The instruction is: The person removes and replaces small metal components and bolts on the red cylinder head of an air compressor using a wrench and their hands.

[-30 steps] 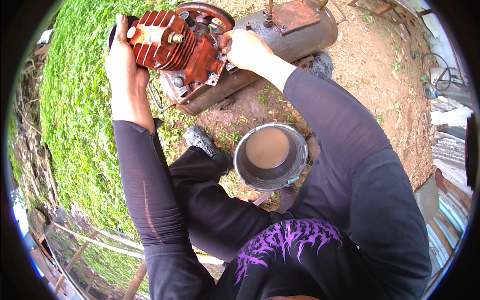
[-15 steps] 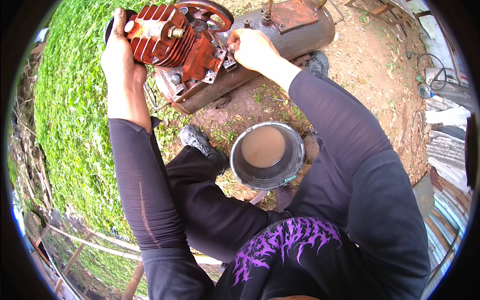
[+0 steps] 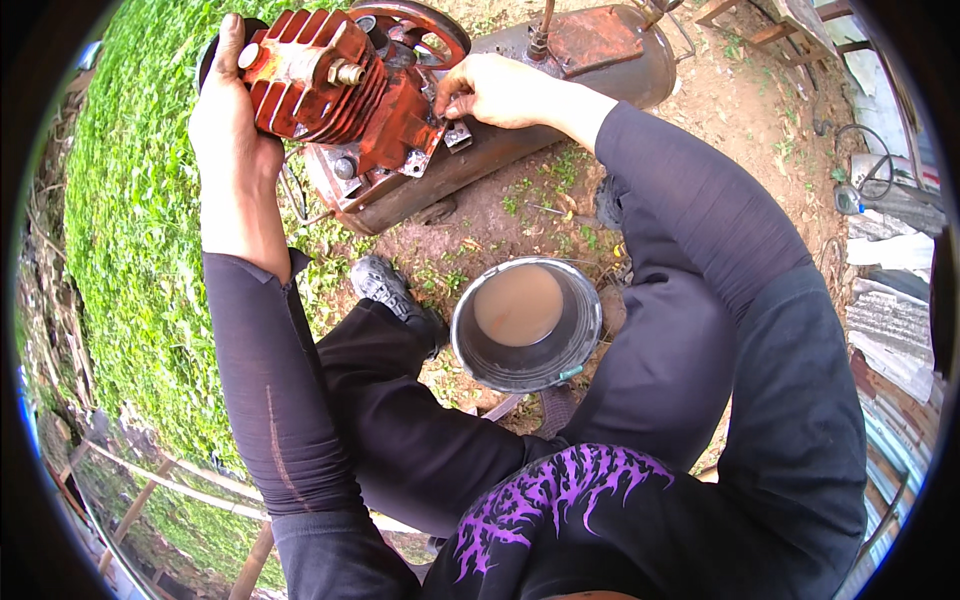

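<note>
A red, finned air compressor pump (image 3: 385, 135) sits tilted on a mounting plate atop a long, rusty metal tank (image 3: 490, 152). Its spoked pulley wheel (image 3: 455, 22) is at the far side. Wrapped around the finned head at the far left, my left hand (image 3: 236, 135) grips the pump with the thumb up. My right hand (image 3: 490, 92) is at the pump's base flange, fingers curled and pinched together; whatever they hold is hidden. A bolt head (image 3: 344, 167) shows on the plate's near left corner.
Between my legs stands a dark bucket (image 3: 580, 345) with murky brown water. Grass (image 3: 140, 230) spreads along the left, bare dirt on the right. Corrugated sheets (image 3: 890, 325) and a looped hose (image 3: 880, 165) lie at the far right. My shoe (image 3: 385, 285) is near the tank.
My right hand has moved slightly left and down, closer against the pump's base flange. My left hand still holds the pump. My right knee has swung outward, and the view has shifted slightly.
</note>
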### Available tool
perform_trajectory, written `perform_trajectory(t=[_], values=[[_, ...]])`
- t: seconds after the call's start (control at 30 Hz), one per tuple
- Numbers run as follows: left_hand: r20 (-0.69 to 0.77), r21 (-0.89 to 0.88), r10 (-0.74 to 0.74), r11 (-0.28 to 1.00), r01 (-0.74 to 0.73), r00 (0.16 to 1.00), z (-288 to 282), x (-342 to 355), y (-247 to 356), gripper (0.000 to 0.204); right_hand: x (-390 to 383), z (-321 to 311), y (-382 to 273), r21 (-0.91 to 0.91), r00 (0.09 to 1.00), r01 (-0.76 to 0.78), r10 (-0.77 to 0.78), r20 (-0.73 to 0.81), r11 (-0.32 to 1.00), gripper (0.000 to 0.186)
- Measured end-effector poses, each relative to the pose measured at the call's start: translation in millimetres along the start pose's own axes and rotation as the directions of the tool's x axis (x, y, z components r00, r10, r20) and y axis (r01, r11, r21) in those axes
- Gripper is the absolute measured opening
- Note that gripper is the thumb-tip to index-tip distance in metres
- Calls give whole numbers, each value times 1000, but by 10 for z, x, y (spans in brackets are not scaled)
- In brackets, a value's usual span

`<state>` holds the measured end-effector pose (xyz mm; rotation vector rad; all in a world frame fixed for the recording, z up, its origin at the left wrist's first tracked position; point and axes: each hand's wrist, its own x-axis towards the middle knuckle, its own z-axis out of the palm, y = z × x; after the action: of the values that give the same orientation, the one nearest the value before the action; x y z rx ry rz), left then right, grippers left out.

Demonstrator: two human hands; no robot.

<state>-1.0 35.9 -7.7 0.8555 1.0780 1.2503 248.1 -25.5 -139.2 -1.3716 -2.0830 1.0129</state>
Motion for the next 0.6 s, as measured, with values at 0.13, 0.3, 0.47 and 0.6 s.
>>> perform_trajectory(t=[0.13, 0.3, 0.47, 0.6], values=[[-26, 17, 1, 1000, 0, 1000, -2, -25, 46, 34, -3, 61, -16, -8, 1000, -12, 12, -23, 1000, 15], [-27, 23, -3, 1000, 4, 1000, 32, -44, 29, 32, -78, -4, -88, -204, 968, -203, 165, -187, 958, 20], [36, -26, 27, 999, -26, 999, -70, 78, -12, 30, -182, -47, -107, -355, 978, -175, 121, -169, 918, 23], [86, -18, -1, 1000, 2, 996, -177, 151, -30, 31, -212, -60, -351, -5, 955, -246, 242, -171, 969, 34]])
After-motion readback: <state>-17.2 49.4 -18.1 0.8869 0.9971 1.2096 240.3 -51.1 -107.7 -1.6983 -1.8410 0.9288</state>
